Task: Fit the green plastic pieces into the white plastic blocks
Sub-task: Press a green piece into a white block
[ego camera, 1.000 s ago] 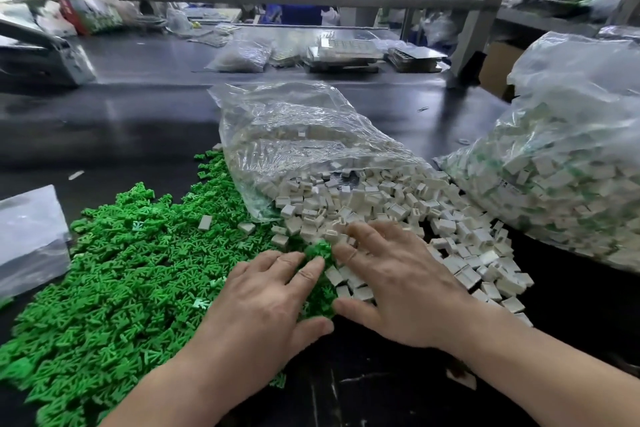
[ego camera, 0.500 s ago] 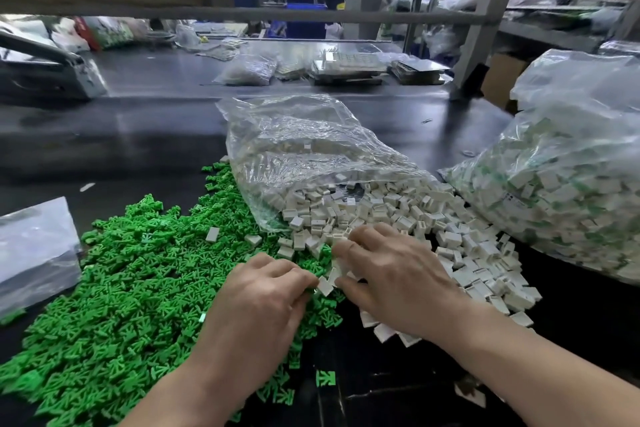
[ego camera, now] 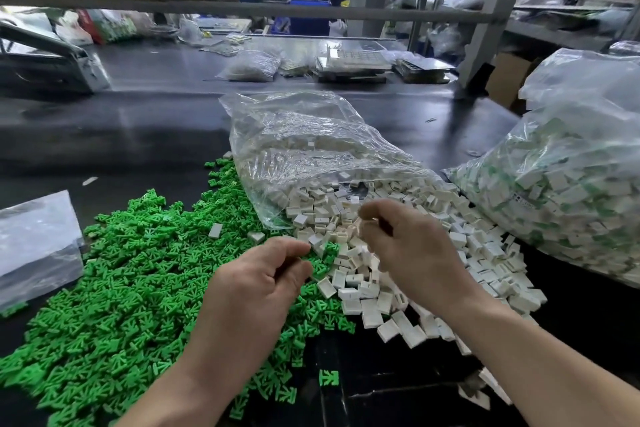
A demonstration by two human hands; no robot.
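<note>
A big heap of green plastic pieces point(ego camera: 131, 288) covers the black table at the left. White plastic blocks point(ego camera: 381, 302) spill from an open clear bag point(ego camera: 304, 149) in the middle. My left hand point(ego camera: 259, 284) hovers over the seam between the two heaps, thumb and curled fingers pinching a small green piece that is mostly hidden. My right hand point(ego camera: 412, 250) is raised above the white blocks, with its curled fingertips pinching a white block near the bag's mouth. The two hands are a short gap apart.
A large full bag of white blocks with green inserts point(ego camera: 554, 204) lies at the right. A flat clear bag point(ego camera: 34, 246) sits at the left edge. Loose green pieces point(ego camera: 327, 377) lie near the front. Trays and small bags point(ego camera: 349, 62) stand at the back.
Both hands have lifted off the heaps and curled into pinches. The left drew back slightly, the right rose toward the bag's mouth. Several white blocks have slid toward the front.
</note>
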